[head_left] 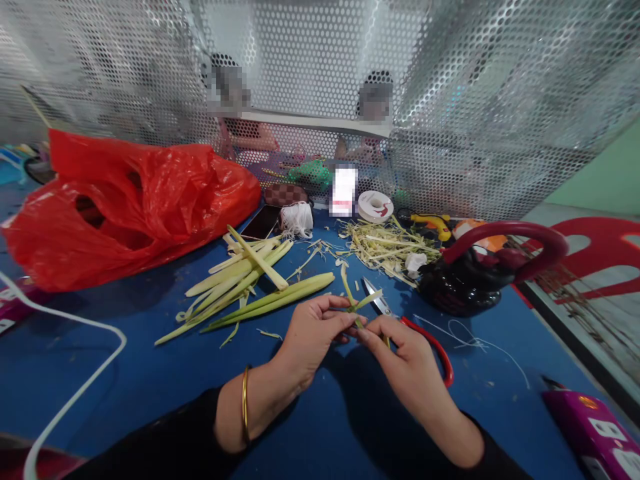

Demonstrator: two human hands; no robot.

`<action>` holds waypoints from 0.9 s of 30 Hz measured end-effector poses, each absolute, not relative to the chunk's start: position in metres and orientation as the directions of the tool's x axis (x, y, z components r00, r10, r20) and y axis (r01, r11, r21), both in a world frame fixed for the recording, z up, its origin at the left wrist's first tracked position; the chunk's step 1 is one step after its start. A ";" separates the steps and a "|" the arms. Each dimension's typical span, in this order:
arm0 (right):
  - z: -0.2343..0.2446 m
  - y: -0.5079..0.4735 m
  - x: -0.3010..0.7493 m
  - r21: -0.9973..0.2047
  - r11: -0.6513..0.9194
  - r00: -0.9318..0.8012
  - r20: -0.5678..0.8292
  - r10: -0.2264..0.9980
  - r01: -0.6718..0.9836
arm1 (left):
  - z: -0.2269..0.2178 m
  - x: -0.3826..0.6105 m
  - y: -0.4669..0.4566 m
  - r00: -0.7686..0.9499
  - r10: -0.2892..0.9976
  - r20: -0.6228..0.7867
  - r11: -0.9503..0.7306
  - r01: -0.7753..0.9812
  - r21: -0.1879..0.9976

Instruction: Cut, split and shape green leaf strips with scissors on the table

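Observation:
Near the middle of the blue table, my left hand (316,337) and my right hand (403,353) meet with their fingertips pinched together. Between them is a pale green leaf strip (349,288), folded or crossed, with ends sticking up and to the right; its lower part is hidden by the fingers. Just behind my right hand lie scissors (379,301) with red handles, partly covered by that hand. To the left of my hands, long yellow-green leaf stalks (280,301) are spread in a loose bundle. A thin white thread (467,341) curls on the table to the right.
A red plastic bag (135,200) fills the back left. Behind lie a white string bundle (297,219), a lit phone (344,190), a ribbon spool (375,206) and plant scraps (383,245). A black pot (455,283) and purple box (593,427) stand right. Two people sit behind the perforated screen (310,53).

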State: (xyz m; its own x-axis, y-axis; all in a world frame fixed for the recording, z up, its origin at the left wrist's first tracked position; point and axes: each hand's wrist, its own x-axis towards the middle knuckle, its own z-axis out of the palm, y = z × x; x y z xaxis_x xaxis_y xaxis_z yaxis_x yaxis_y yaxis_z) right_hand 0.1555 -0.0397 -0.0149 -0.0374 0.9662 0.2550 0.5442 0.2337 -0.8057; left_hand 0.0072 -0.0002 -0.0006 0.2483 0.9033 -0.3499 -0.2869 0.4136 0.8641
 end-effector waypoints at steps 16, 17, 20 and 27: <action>-0.010 -0.040 0.160 -0.589 0.414 -0.165 0.429 0.888 0.694 | -0.002 0.005 0.003 0.331 0.863 -0.382 0.486 -0.337 0.806; -0.010 -0.040 0.161 -0.583 0.413 -0.160 0.435 0.886 0.700 | -0.002 0.005 0.003 0.314 0.867 -0.387 0.483 -0.338 0.808; -0.010 -0.039 0.162 -0.558 0.411 -0.161 0.442 0.882 0.721 | -0.002 0.007 0.002 0.271 0.856 -0.441 0.511 -0.315 0.800; -0.010 -0.048 0.160 -0.384 0.427 -0.045 0.699 0.714 0.819 | -0.002 0.009 -0.001 0.257 0.859 -0.443 0.512 -0.441 0.737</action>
